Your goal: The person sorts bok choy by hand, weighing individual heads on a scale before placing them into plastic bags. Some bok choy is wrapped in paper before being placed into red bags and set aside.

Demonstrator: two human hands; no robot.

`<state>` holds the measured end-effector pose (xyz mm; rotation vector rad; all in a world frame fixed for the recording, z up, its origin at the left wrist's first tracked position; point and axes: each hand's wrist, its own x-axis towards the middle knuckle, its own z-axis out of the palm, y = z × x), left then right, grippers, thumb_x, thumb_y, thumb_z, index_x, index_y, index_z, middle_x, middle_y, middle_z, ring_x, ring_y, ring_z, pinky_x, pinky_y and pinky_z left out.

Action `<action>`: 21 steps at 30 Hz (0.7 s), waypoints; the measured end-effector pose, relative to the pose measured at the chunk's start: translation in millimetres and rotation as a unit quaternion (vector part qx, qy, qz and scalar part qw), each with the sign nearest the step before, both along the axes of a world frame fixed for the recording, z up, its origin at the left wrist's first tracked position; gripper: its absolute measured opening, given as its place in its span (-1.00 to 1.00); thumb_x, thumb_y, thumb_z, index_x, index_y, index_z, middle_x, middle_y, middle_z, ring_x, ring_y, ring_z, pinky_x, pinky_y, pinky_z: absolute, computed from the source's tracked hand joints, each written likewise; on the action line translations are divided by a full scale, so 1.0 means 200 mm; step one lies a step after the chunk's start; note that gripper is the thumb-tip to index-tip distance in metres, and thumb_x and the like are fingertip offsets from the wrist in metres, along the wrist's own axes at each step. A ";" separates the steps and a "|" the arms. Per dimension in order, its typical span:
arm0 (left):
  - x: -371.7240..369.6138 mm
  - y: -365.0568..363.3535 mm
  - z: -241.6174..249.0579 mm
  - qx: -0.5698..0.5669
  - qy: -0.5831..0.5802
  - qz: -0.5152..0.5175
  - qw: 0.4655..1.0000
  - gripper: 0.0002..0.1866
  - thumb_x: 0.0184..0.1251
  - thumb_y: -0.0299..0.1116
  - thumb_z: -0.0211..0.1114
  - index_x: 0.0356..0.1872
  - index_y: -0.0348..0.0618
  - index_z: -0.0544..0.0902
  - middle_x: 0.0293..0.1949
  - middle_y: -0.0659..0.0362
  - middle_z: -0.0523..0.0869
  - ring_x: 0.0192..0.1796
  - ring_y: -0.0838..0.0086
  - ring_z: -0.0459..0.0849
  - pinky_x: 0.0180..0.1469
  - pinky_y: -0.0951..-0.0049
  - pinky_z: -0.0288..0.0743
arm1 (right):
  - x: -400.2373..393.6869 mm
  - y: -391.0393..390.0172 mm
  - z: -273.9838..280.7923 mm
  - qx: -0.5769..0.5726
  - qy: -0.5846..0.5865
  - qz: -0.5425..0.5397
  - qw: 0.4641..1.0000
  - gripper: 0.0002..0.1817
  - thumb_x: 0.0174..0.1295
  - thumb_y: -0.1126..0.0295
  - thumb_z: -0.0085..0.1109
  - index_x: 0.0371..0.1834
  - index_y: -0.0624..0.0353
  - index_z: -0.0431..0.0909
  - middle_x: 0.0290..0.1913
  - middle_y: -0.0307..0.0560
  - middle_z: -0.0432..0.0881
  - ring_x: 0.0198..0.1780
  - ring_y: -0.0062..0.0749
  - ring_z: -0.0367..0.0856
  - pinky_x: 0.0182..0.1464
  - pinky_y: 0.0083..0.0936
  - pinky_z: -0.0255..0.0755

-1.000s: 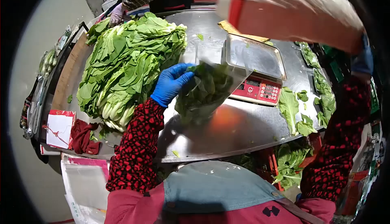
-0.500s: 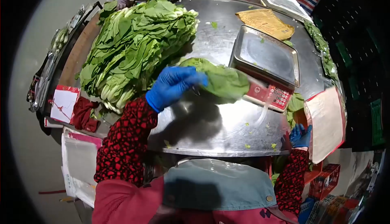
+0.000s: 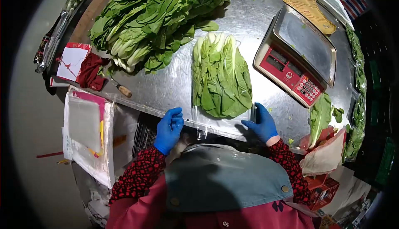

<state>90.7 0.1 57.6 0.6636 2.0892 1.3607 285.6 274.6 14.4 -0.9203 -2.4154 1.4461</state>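
We have the bagged greens (image 3: 221, 77) lying flat on the steel table (image 3: 174, 85), near its front edge. Our left hand (image 3: 169, 128) and right hand (image 3: 261, 123) pinch the clear bag's open end. It looks soft, light and slippery, so we judge the corners the best hold. The scale (image 3: 297, 54) crowds the right; the leaf pile (image 3: 153, 17) sits behind.

Big pile of loose bok choy (image 3: 153, 17) on the far left of the steel table (image 3: 174, 83). Red digital scale (image 3: 297, 58) with steel pan on the right, brown paper (image 3: 306, 11) beyond it. Wooden-handled knife (image 3: 120, 88) near the table's front edge, dark red cloth (image 3: 90, 71) and red-and-white card (image 3: 71, 61) beside it. Stray leaf (image 3: 320, 115) right of the scale. Stack of clear bags (image 3: 87, 133) below the table's left end.
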 end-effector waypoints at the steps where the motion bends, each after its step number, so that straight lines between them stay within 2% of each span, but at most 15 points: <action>1: 0.00 -0.02 -0.01 -0.052 -0.024 0.012 0.998 -0.71 0.32 -0.44 0.19 0.05 -0.22 0.53 -0.18 0.19 0.66 -0.15 0.60 0.58 -0.05 0.53 0.48 | 0.00 -0.02 0.04 0.002 -0.076 -0.008 0.997 -0.46 0.01 0.26 0.43 0.02 0.28 0.46 -0.24 -0.05 0.66 -0.30 -0.46 0.59 -0.27 -0.48 0.48; 2: 0.02 -0.04 -0.02 -0.096 -0.042 0.000 0.994 -0.72 0.32 -0.36 0.26 -0.02 -0.25 0.55 -0.33 0.26 0.66 -0.28 0.66 0.55 -0.14 0.57 0.50 | 0.03 -0.01 -0.02 -0.085 -0.059 -0.034 0.994 -0.66 0.08 0.33 0.36 -0.18 0.33 0.53 -0.39 -0.13 0.66 -0.40 -0.54 0.57 -0.35 -0.54 0.44; 5: 0.02 -0.02 -0.13 -0.084 -0.105 -0.007 0.991 -0.65 0.21 -0.28 0.38 -0.08 -0.28 0.55 -0.35 0.15 0.70 -0.34 0.60 0.63 -0.26 0.56 0.53 | 0.05 -0.05 0.04 -0.242 -0.041 -0.075 0.966 -0.88 0.19 0.45 0.19 -0.32 0.31 0.58 -0.50 -0.24 0.60 -0.50 -0.63 0.49 -0.42 -0.63 0.39; 7: 0.01 -0.01 -0.15 -0.079 -0.090 -0.013 0.993 -0.61 0.18 -0.21 0.40 -0.12 -0.29 0.56 -0.36 0.09 0.71 -0.36 0.59 0.64 -0.27 0.53 0.55 | 0.06 -0.04 0.11 -0.293 -0.075 -0.095 0.949 -0.87 0.21 0.42 0.18 -0.33 0.28 0.59 -0.51 -0.25 0.59 -0.54 -0.66 0.45 -0.46 -0.66 0.35; 8: 0.01 0.00 -0.11 -0.094 -0.143 -0.036 0.985 -0.62 0.18 -0.22 0.40 -0.13 -0.30 0.56 -0.39 0.10 0.71 -0.37 0.58 0.65 -0.28 0.53 0.55 | 0.08 -0.03 0.12 -0.300 -0.084 -0.108 0.944 -0.86 0.22 0.41 0.17 -0.34 0.27 0.59 -0.51 -0.27 0.59 -0.55 -0.68 0.43 -0.49 -0.67 0.32; 10: 0.02 0.01 -0.13 -0.092 -0.214 -0.054 0.971 -0.66 0.18 -0.23 0.40 -0.22 -0.33 0.58 -0.46 0.11 0.70 -0.40 0.57 0.65 -0.30 0.53 0.54 | 0.14 -0.01 0.08 -0.262 -0.085 -0.116 0.954 -0.88 0.21 0.42 0.17 -0.34 0.26 0.59 -0.52 -0.27 0.58 -0.55 -0.67 0.44 -0.49 -0.67 0.33; 11: 0.03 0.02 -0.15 -0.084 -0.216 -0.070 0.970 -0.68 0.19 -0.25 0.39 -0.26 -0.33 0.58 -0.47 0.12 0.69 -0.42 0.57 0.65 -0.32 0.54 0.54 | 0.19 -0.01 -0.02 -0.242 -0.065 -0.142 0.958 -0.91 0.20 0.46 0.18 -0.31 0.25 0.57 -0.51 -0.24 0.58 -0.55 -0.65 0.45 -0.46 -0.66 0.36; 12: 0.03 0.03 -0.16 -0.074 -0.215 -0.084 0.970 -0.70 0.20 -0.26 0.38 -0.29 -0.33 0.59 -0.49 0.13 0.69 -0.44 0.56 0.64 -0.35 0.54 0.53 | 0.19 -0.04 0.02 -0.241 -0.068 -0.146 0.957 -0.91 0.20 0.46 0.18 -0.31 0.25 0.57 -0.51 -0.24 0.58 -0.55 -0.65 0.45 -0.46 -0.66 0.36; 13: 0.02 0.06 -0.14 -0.073 -0.221 -0.082 0.969 -0.77 0.23 -0.30 0.35 -0.34 -0.30 0.60 -0.48 0.14 0.69 -0.46 0.56 0.64 -0.38 0.55 0.53 | 0.18 -0.08 0.08 -0.148 -0.043 -0.178 0.972 -0.92 0.20 0.48 0.19 -0.28 0.25 0.56 -0.49 -0.22 0.59 -0.51 -0.65 0.46 -0.43 -0.65 0.38; 14: 0.01 0.06 -0.18 -0.073 -0.276 -0.074 0.955 -0.82 0.26 -0.35 0.31 -0.34 -0.29 0.60 -0.46 0.14 0.69 -0.47 0.57 0.64 -0.41 0.58 0.53 | 0.17 -0.12 0.11 -0.053 -0.019 -0.206 0.977 -0.91 0.19 0.51 0.19 -0.25 0.24 0.55 -0.47 -0.20 0.60 -0.47 -0.65 0.48 -0.41 -0.63 0.40; 15: -0.01 0.06 -0.19 -0.074 -0.330 -0.065 0.939 -0.86 0.30 -0.40 0.27 -0.35 -0.28 0.59 -0.43 0.13 0.70 -0.48 0.58 0.63 -0.43 0.61 0.53 | 0.16 -0.14 0.09 0.033 0.059 -0.186 0.980 -0.86 0.16 0.57 0.17 -0.21 0.25 0.54 -0.38 -0.15 0.59 -0.40 -0.58 0.52 -0.35 -0.60 0.42; 16: -0.01 0.06 -0.18 -0.071 -0.367 -0.045 0.927 -0.87 0.30 -0.41 0.26 -0.34 -0.29 0.59 -0.42 0.12 0.70 -0.49 0.55 0.65 -0.43 0.61 0.56 | 0.16 -0.17 0.10 0.032 0.056 -0.187 0.980 -0.86 0.16 0.57 0.17 -0.21 0.25 0.54 -0.38 -0.15 0.59 -0.40 -0.58 0.52 -0.35 -0.60 0.42; 18: -0.03 0.06 -0.16 -0.057 -0.405 -0.035 0.912 -0.88 0.30 -0.42 0.25 -0.33 -0.29 0.59 -0.41 0.11 0.70 -0.48 0.54 0.66 -0.42 0.62 0.58 | 0.10 -0.29 0.19 0.178 0.108 -0.117 0.971 -0.82 0.11 0.61 0.15 -0.19 0.23 0.55 -0.32 -0.13 0.54 -0.35 -0.45 0.54 -0.32 -0.56 0.42; 19: -0.05 0.05 -0.13 -0.048 -0.425 -0.036 0.903 -0.89 0.30 -0.43 0.23 -0.32 -0.27 0.59 -0.41 0.13 0.69 -0.46 0.53 0.67 -0.40 0.61 0.60 | 0.04 -0.37 0.29 0.167 0.076 -0.072 0.981 -0.75 0.04 0.65 0.14 -0.18 0.19 0.56 -0.31 -0.07 0.50 -0.33 -0.27 0.57 -0.31 -0.49 0.43; 21: -0.05 0.04 -0.15 -0.026 -0.436 -0.036 0.899 -0.91 0.30 -0.44 0.21 -0.31 -0.26 0.59 -0.39 0.13 0.69 -0.43 0.49 0.69 -0.38 0.55 0.61 | -0.06 -0.48 0.29 0.181 0.085 0.014 0.980 -0.69 -0.02 0.63 0.19 -0.17 0.11 0.57 -0.30 -0.04 0.52 -0.30 -0.18 0.57 -0.31 -0.40 0.44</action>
